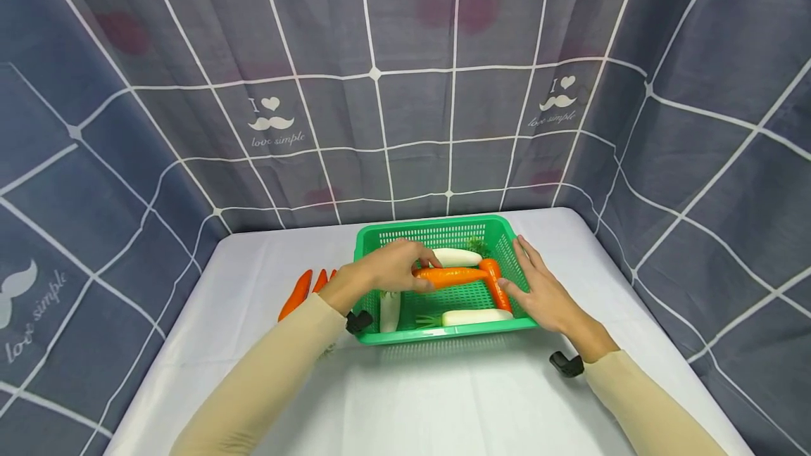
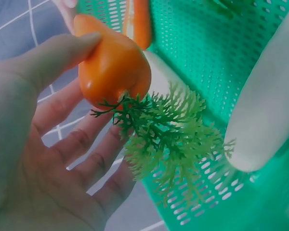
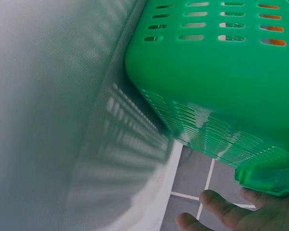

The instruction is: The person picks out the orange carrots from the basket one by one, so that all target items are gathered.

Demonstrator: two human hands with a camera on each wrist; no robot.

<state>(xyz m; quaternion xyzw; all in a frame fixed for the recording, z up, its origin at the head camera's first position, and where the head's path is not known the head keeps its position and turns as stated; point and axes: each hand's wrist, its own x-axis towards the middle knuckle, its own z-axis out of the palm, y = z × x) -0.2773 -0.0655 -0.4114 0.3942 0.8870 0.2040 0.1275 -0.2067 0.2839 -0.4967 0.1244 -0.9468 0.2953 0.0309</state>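
My left hand (image 1: 395, 264) pinches an orange carrot (image 1: 451, 276) over the green basket (image 1: 443, 333). In the left wrist view the thumb presses the carrot's thick end (image 2: 113, 72), with frilly green leaves (image 2: 168, 130) hanging from it. My right hand (image 1: 550, 294) rests at the basket's right rim, thumb over the inner side and fingers fairly straight along the edge. Inside the basket lie another carrot (image 1: 497, 288) near the right wall and white radishes: one at the back (image 1: 457, 257), one along the front (image 1: 476, 317), one at the left (image 1: 389, 312).
Several carrots (image 1: 296, 295) lie on the white tablecloth (image 1: 253, 266) left of the basket, partly behind my left forearm. A dark checked curtain (image 1: 412, 118) encloses the table at the back and sides.
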